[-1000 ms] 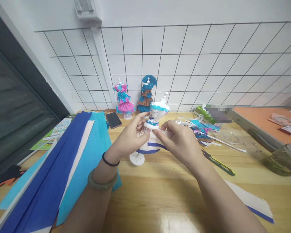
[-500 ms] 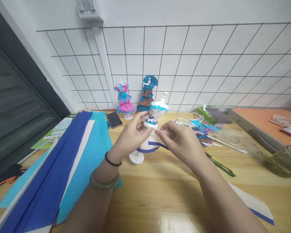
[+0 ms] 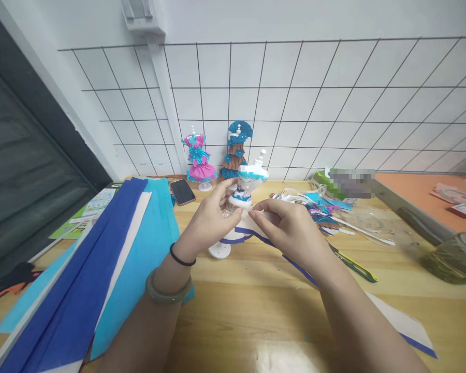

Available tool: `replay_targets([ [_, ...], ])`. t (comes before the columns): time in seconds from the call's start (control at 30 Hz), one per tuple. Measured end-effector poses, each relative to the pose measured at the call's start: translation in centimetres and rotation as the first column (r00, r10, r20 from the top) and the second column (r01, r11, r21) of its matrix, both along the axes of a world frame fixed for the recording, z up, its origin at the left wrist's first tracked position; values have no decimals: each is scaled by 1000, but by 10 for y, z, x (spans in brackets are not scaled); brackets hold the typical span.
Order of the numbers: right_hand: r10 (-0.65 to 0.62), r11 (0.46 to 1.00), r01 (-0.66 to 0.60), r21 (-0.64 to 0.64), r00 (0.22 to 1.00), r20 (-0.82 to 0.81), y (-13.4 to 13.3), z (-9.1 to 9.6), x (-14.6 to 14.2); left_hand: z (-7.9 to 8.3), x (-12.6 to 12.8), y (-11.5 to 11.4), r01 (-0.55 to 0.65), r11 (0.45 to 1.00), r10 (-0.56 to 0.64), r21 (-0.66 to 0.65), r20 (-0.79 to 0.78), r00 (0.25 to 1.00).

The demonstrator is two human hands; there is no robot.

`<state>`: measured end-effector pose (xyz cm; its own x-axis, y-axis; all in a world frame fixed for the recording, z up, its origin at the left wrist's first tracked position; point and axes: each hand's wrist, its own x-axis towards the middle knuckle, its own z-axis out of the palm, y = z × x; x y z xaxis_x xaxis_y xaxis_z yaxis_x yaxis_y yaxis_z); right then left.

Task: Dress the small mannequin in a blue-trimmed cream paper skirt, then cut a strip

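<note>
Tilted above the wooden table is a small white dress-form mannequin [image 3: 252, 174] with a turquoise-edged bodice and a blue and purple band at the waist. My left hand [image 3: 217, 210] is closed around its waist and skirt from the left. Between thumb and fingers of my right hand [image 3: 289, 220] is a white crepe paper strip [image 3: 250, 224] with a dark blue edge, held against the skirt. The strip runs under my right wrist and its far end [image 3: 406, 324] lies on the table. The mannequin's round base [image 3: 219, 250] shows below my left hand.
Blue and turquoise crepe paper sheets [image 3: 140, 248] cover the left side. A phone [image 3: 183, 192], a pink dressed mannequin [image 3: 201, 160] and a teal-brown one [image 3: 236, 153] are at the back. To the right are paper scraps [image 3: 326, 202], a utility knife [image 3: 355, 265] and a tape roll [image 3: 456, 259].
The mannequin has tipped and shifted slightly left and down. More of the strip's blue edge shows below my right wrist. Both hands keep their hold.
</note>
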<state>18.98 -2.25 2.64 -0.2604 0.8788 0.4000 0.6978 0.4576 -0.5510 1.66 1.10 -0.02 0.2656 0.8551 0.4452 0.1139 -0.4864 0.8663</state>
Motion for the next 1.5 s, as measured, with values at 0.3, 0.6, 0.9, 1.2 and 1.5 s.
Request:
replay_targets([
  [0.3,59,998,-59,3,997,-42,-4,2,-1,-2,1,-1,-39,999,39,30,-6,999],
  [0.6,125,986,-144,-85,972,-198,6,-2,3,-1,-1,-1,-28,999,28,36,3,1000],
  [0.9,118,975,-153,-162,971,-210,2,2,4,-1,-2,-1,-29,999,29,37,9,1000],
  [1.2,207,966,-234,-105,953,-220,3,2,5,-1,-2,-1,-34,996,34,78,-1,999],
  [1.5,106,988,-123,-96,981,-163,5,-2,6,3,0,-5,6,997,-8,73,24,1000],
])
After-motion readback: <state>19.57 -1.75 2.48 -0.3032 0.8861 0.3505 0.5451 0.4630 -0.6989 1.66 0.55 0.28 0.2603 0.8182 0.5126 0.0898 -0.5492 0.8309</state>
